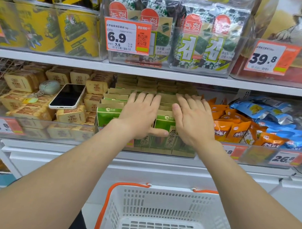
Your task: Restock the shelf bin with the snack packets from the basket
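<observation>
Green packets [107, 113] upright in bin [183, 153]. Left hand [141, 111] and right hand [193, 117] flat on their tops, fingers [146, 97] straight, spread. Basket [157, 201] below.

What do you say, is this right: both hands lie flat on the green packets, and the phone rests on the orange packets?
Not quite. In the head view the phone rests on the tan packets left of the hands, not the orange packets. The left hand and right hand do lie flat on the green packets.

Green-kraft pkts [108, 115] upright in bin [182, 148]
</observation>
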Demonstrator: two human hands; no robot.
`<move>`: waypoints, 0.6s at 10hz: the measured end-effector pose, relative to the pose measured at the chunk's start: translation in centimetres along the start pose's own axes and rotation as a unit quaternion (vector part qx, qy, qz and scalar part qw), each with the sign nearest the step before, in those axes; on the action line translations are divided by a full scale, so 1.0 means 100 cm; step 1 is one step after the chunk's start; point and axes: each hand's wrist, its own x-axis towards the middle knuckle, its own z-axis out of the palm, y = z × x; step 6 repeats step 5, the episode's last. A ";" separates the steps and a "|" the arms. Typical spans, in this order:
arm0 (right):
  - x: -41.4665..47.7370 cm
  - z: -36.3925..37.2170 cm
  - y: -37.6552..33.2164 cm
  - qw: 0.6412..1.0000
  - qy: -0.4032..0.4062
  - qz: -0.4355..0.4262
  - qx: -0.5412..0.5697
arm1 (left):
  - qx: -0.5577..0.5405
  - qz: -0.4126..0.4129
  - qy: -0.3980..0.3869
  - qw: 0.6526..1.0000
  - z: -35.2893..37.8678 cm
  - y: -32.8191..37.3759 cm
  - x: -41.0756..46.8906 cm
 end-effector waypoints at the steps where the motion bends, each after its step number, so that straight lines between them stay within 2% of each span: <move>1: 0.006 0.003 0.013 0.999 -0.006 -0.024 0.024 | -0.026 -0.030 -0.039 0.998 -0.002 0.000 0.005; 3: 0.015 0.010 0.007 1.000 -0.026 -0.004 -0.013 | -0.024 -0.032 -0.013 0.999 -0.004 0.002 0.008; 4: 0.010 0.001 0.002 0.999 -0.030 0.001 -0.019 | -0.072 -0.026 0.030 0.997 -0.007 0.003 -0.002; 5: 0.008 -0.008 -0.011 0.999 -0.029 0.012 -0.017 | -0.240 -0.042 0.090 0.966 -0.016 -0.001 -0.012; 6: 0.008 -0.008 -0.011 0.999 -0.029 0.012 -0.017 | -0.240 -0.042 0.090 0.966 -0.016 -0.001 -0.012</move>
